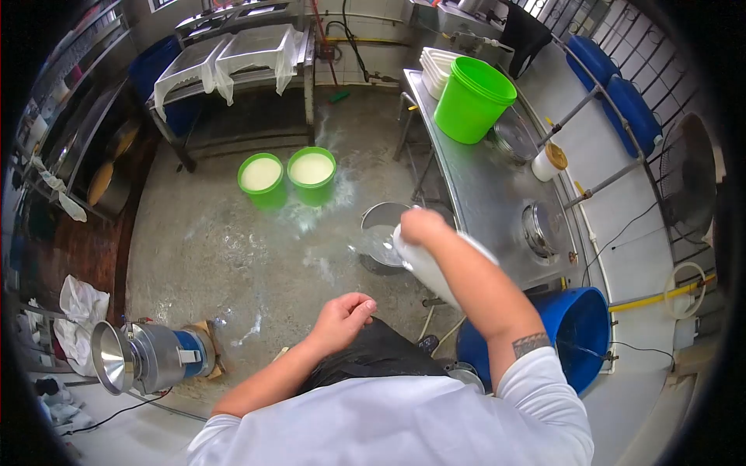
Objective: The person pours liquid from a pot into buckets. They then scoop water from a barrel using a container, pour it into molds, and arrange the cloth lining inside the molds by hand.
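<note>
My right hand (pixel 423 225) is closed on the rim of a white container (pixel 435 268), which is tilted over a metal pot (pixel 381 260) on the floor. Clear liquid shows at the container's mouth and above the pot. My left hand (pixel 346 317) hangs in front of my body, its fingers curled together; I cannot make out anything in it. Beyond the pot, two green buckets (pixel 268 198) (pixel 322 193) filled with pale liquid stand side by side on the wet floor.
A steel table (pixel 486 202) at the right bears a large green bucket (pixel 474 101) and a lidded jar (pixel 549 161). A blue barrel (pixel 583 334) stands by my right arm. At the lower left is a machine with a metal funnel (pixel 113 357).
</note>
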A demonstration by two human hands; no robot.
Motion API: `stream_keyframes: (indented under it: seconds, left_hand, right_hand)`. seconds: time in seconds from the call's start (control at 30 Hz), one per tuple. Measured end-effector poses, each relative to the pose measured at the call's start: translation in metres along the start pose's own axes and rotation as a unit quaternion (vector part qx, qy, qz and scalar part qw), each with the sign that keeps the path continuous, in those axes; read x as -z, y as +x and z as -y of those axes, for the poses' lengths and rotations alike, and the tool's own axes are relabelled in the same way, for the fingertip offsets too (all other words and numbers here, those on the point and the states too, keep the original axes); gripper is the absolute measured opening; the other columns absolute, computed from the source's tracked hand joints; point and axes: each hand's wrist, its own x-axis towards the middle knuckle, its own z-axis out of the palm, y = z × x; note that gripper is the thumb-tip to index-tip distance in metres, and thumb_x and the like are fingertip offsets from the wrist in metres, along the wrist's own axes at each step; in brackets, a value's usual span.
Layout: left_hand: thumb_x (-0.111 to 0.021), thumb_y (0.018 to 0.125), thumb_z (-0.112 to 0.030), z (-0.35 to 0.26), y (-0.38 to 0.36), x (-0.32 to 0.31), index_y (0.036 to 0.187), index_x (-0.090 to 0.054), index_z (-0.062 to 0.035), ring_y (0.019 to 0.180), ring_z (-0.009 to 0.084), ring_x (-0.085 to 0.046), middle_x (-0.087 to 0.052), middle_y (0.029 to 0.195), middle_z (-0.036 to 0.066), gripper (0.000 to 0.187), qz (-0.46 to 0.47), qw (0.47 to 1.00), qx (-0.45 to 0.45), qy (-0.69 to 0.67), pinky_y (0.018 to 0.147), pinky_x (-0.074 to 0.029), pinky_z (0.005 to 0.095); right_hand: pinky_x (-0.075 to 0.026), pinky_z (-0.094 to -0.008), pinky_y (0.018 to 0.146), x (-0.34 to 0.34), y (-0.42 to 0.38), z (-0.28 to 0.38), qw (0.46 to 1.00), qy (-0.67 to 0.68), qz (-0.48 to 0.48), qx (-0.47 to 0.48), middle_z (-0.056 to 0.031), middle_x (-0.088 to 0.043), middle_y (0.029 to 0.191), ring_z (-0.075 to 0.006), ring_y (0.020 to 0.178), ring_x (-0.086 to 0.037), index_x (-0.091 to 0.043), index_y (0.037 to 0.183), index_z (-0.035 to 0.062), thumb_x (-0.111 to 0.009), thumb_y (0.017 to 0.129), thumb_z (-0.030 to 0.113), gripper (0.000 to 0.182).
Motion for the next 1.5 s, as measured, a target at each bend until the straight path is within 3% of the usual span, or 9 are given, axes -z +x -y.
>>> stream_keyframes:
  seconds: [0.27, 0.37, 0.5, 0.77, 0.83, 1.13, 1.33, 1.37, 1.5]
  left_hand:
    - [-0.062, 0.106, -0.028, -0.021, 0.023, -0.05, 0.107, -0.072, 0.0, 0.081, 0.0117, -0.068, -0.072, 0.089, 0.004, 0.03, -0.021, 1.0, 0.001, 0.008, 0.073, -0.054, 0.0294]
    - [-0.061, 0.106, -0.027, -0.024, 0.041, -0.072, 0.108, -0.071, 0.0009, 0.084, 0.0132, -0.069, -0.072, 0.093, 0.005, 0.029, -0.002, 0.998, 0.007, 0.055, 0.076, -0.057, 0.0303]
    - [-0.06, 0.108, -0.025, -0.032, 0.072, -0.122, 0.109, -0.072, 0.0008, 0.085, 0.0143, -0.07, -0.073, 0.095, 0.006, 0.028, 0.017, 0.995, 0.04, 0.086, 0.078, -0.059, 0.0307]
    - [-0.062, 0.107, -0.024, -0.051, 0.15, -0.27, 0.109, -0.072, 0.0007, 0.083, 0.0125, -0.069, -0.073, 0.091, 0.004, 0.027, 0.099, 0.968, 0.08, 0.216, 0.077, -0.057, 0.03]
    - [-0.062, 0.108, -0.022, -0.055, 0.167, -0.308, 0.109, -0.071, 0.0017, 0.084, 0.0112, -0.067, -0.072, 0.091, 0.004, 0.026, 0.126, 0.958, 0.093, 0.24, 0.079, -0.055, 0.0295]
    - [-0.063, 0.106, -0.02, -0.064, 0.196, -0.395, 0.112, -0.072, 0.0017, 0.087, 0.0145, -0.067, -0.072, 0.092, 0.007, 0.024, 0.113, 0.953, 0.145, 0.242, 0.08, -0.054, 0.0314]
    - [-0.065, 0.106, -0.021, -0.065, 0.197, -0.401, 0.106, -0.074, 0.0023, 0.087, 0.0169, -0.067, -0.072, 0.093, 0.008, 0.025, 0.124, 0.944, 0.101, 0.288, 0.08, -0.054, 0.0326]
    - [-0.066, 0.104, -0.021, -0.065, 0.196, -0.402, 0.104, -0.074, 0.0014, 0.085, 0.0192, -0.067, -0.072, 0.092, 0.01, 0.023, 0.12, 0.95, 0.08, 0.275, 0.08, -0.054, 0.0341]
    - [-0.067, 0.104, -0.02, -0.071, 0.192, -0.398, 0.105, -0.075, 0.0013, 0.085, 0.0206, -0.067, -0.072, 0.091, 0.011, 0.023, 0.125, 0.948, 0.083, 0.282, 0.08, -0.054, 0.0349]
  right_hand:
    - [-0.06, -0.0476, 0.084, 0.087, -0.087, -0.163, 0.964, 0.0, -0.226, -0.142, -0.0187, -0.077, 0.106, -0.0371, 0.098, -0.075, -0.081, 0.098, 0.0078, -0.065, 0.087, 0.012, 0.02]
    - [-0.055, -0.0515, 0.093, 0.051, -0.189, -0.25, 0.932, 0.074, -0.271, -0.227, -0.0228, -0.074, 0.114, -0.0415, 0.11, -0.069, -0.071, 0.121, 0.0057, -0.069, 0.094, 0.031, 0.037]
    - [-0.053, -0.052, 0.097, -0.106, -0.306, -0.389, 0.851, 0.101, -0.303, -0.418, -0.0268, -0.071, 0.121, -0.0436, 0.112, -0.068, -0.067, 0.134, 0.004, -0.072, 0.089, 0.032, 0.053]
    - [-0.052, -0.0521, 0.102, -0.578, -0.388, -0.514, 0.764, 0.223, 0.013, -0.605, -0.025, -0.063, 0.137, -0.042, 0.124, -0.062, -0.054, 0.147, 0.0073, -0.068, 0.095, 0.034, 0.06]
    - [-0.05, -0.0557, 0.105, -0.641, -0.383, -0.503, 0.629, 0.257, 0.179, -0.712, -0.0213, -0.05, 0.154, -0.0401, 0.137, -0.053, -0.037, 0.161, 0.0175, -0.065, 0.098, 0.043, 0.073]
    - [-0.044, -0.0561, 0.111, -0.832, -0.332, -0.551, 0.696, 0.381, 0.223, -0.567, -0.0168, -0.048, 0.158, -0.0377, 0.144, -0.047, -0.043, 0.158, 0.0189, -0.063, 0.099, 0.045, 0.067]
    - [-0.045, -0.046, 0.113, -0.935, -0.289, -0.556, 0.801, 0.405, 0.004, -0.441, -0.0193, -0.056, 0.152, -0.0362, 0.142, -0.051, -0.056, 0.149, 0.0049, -0.068, 0.098, 0.033, 0.059]
    - [-0.052, -0.0521, 0.093, -0.874, -0.289, -0.548, 0.784, 0.392, -0.018, -0.481, -0.0243, -0.066, 0.134, -0.0439, 0.113, -0.067, -0.064, 0.137, 0.0005, -0.048, 0.106, 0.054, 0.064]
    - [-0.054, -0.0506, 0.095, -0.936, -0.281, -0.553, 0.721, 0.439, -0.192, -0.5, -0.0239, -0.07, 0.125, -0.0417, 0.113, -0.068, -0.065, 0.134, 0.0003, -0.052, 0.105, 0.052, 0.061]
